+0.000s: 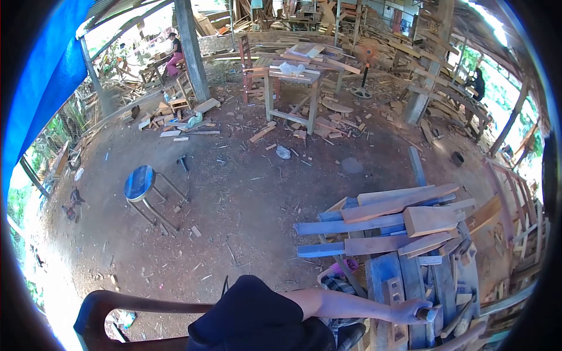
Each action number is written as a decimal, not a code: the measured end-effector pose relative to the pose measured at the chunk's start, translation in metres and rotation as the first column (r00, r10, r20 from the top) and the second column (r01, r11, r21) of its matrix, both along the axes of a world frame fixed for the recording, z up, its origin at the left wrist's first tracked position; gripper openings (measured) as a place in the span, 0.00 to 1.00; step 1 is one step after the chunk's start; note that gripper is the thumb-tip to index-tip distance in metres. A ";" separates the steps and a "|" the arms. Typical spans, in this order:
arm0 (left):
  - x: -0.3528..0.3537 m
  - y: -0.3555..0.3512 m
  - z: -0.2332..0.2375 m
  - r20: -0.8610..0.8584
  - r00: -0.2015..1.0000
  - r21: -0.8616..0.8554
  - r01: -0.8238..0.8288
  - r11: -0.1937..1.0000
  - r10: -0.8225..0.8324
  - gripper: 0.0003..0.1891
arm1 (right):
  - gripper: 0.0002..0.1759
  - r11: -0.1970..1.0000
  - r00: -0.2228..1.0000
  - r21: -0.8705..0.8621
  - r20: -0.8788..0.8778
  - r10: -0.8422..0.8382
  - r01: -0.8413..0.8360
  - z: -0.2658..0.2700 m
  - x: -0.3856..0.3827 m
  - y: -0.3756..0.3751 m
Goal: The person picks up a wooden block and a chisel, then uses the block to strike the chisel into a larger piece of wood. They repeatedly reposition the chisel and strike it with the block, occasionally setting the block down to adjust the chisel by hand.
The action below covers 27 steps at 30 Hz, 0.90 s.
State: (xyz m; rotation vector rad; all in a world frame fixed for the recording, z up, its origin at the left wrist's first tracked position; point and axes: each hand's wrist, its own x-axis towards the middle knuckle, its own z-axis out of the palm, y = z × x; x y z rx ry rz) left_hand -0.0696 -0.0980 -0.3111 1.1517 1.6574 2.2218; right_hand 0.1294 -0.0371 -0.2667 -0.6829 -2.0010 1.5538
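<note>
My left hand (408,312) is at the lower right, its fingers wrapped round a small dark object with a pale end (426,314), too small to name. It is above the wooden bench (383,270), beside a wooden block with recesses (396,292). My forearm reaches across from a black sleeve, over plaid cloth. Behind the hand, several long planks and a thick wood block (430,221) are piled on the bench. My right hand is outside the view.
A metal-legged stool (140,182) stands at left; a curved wooden chair arm (146,301) is at lower left. Farther back are a wood-laden table (293,73), a fan (367,55) and scattered offcuts. One person (174,54) sits far left; another (478,85) is far right.
</note>
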 end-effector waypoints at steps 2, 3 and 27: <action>-0.002 -0.001 -0.001 0.014 1.000 0.002 0.027 1.000 -0.027 0.12 | 0.42 1.000 0.999 0.020 0.035 0.009 -0.010 -0.001 0.000 0.000; -0.001 -0.002 0.000 0.016 0.999 -0.003 0.031 1.000 -0.031 0.12 | 0.43 0.999 0.998 0.034 0.057 0.012 -0.014 -0.001 -0.001 -0.002; 0.025 0.030 -0.014 -0.167 0.985 -0.190 0.010 0.982 -0.043 0.10 | 0.50 0.928 0.911 0.244 0.237 -0.338 0.281 0.001 0.067 0.001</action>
